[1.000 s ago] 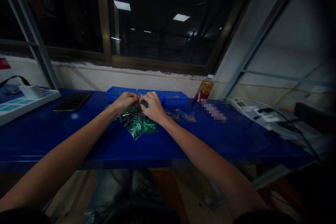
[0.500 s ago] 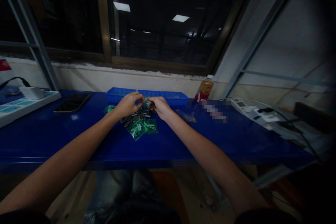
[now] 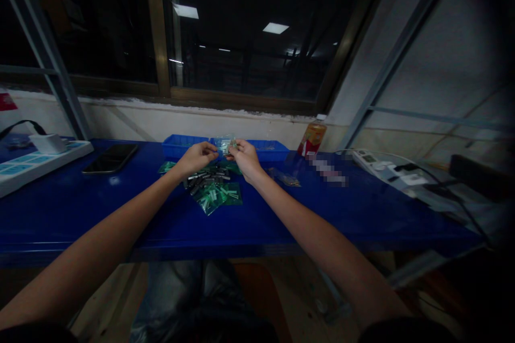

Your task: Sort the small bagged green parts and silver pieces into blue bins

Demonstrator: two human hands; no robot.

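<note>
My left hand [image 3: 196, 157] and my right hand [image 3: 246, 157] are raised a little above a blue table [image 3: 100, 209], both pinched on the edges of a small clear plastic bag [image 3: 224, 146] held between them. Something small and light shows inside the bag. Below the hands lies a heap of green-tinted bags [image 3: 215, 193] mixed with several small dark metal parts [image 3: 203, 178]. Behind the hands stands a row of shallow blue trays [image 3: 177, 144].
A black phone [image 3: 110, 157] lies at the left, beside a white board with teal squares [image 3: 24, 163] and a white box [image 3: 47, 143]. A red and orange can [image 3: 312, 139] stands at the back right. A white power strip [image 3: 386, 169] with cables lies at the far right.
Both hands have lifted from the heap of bags, bringing one small clear bag up between them in front of the blue trays.
</note>
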